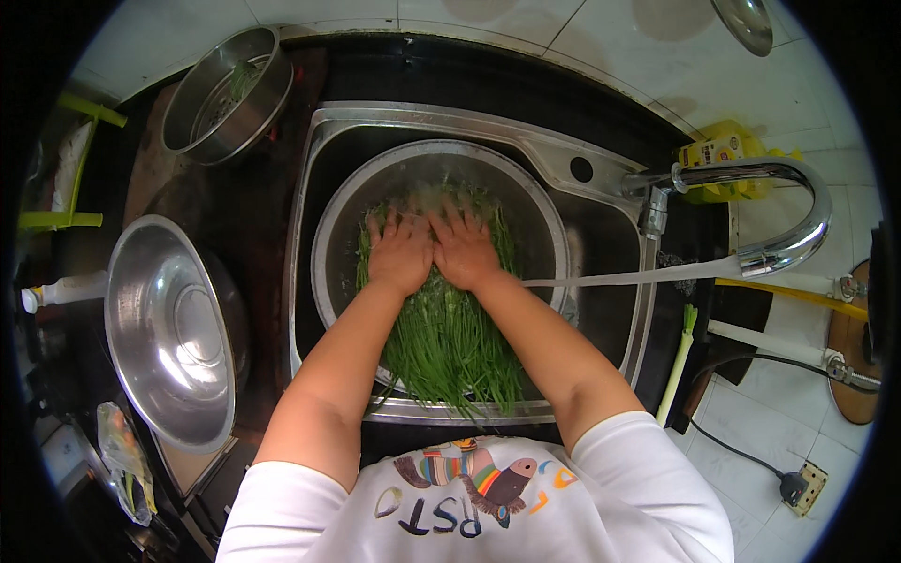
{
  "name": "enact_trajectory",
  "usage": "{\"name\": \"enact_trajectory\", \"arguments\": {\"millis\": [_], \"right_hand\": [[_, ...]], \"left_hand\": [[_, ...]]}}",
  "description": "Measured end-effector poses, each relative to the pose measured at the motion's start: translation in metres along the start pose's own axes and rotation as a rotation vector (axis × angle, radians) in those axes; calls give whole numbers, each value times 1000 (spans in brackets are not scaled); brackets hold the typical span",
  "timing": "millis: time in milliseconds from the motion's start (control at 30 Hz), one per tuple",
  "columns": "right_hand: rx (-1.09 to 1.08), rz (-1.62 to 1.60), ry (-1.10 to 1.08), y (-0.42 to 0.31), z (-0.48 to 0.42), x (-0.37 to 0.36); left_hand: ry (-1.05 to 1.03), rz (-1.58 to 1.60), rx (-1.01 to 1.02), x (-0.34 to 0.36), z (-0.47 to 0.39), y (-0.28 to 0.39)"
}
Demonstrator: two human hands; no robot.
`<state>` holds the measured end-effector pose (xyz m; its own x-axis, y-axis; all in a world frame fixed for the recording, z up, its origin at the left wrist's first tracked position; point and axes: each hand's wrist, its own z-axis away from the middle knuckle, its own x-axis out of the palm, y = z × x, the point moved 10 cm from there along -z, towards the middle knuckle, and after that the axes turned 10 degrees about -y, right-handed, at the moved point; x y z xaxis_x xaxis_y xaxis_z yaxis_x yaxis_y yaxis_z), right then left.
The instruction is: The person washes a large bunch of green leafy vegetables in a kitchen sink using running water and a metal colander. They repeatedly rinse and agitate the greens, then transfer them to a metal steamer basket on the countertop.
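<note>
A large round metal basin [440, 144] sits in a stainless steel sink [299, 232]. Long, thin leafy greens [450, 345], which look like Chinese chives, fill it and hang over its near rim. My left hand [401, 250] lies palm down on the greens, fingers spread. Beside it and touching it at the thumb, my right hand [464, 246] rests the same way. Both sets of fingertips reach into water at the far end of the bunch, where they blur. A chrome faucet [816, 204] sends a stream of water [626, 276] leftward to my right forearm, which hides its end.
Left of the sink are a shiny steel bowl [190, 331] and a steel steamer pot [274, 91] holding some greens. A yellow bottle [732, 144] stands behind the faucet. A scallion stalk [677, 366] lies along the right counter edge. A black plug [792, 485] sits in a wall socket.
</note>
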<state>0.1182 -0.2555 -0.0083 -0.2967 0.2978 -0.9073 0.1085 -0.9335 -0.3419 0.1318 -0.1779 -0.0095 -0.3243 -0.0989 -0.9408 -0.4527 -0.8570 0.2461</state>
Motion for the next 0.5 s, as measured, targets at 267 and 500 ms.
{"name": "enact_trajectory", "arguments": {"millis": [267, 500], "right_hand": [[50, 121, -42, -5, 6, -10], [41, 51, -32, 10, 19, -18]], "left_hand": [[31, -8, -64, -7, 9, 3], [-31, 137, -202, -24, 24, -22]]}}
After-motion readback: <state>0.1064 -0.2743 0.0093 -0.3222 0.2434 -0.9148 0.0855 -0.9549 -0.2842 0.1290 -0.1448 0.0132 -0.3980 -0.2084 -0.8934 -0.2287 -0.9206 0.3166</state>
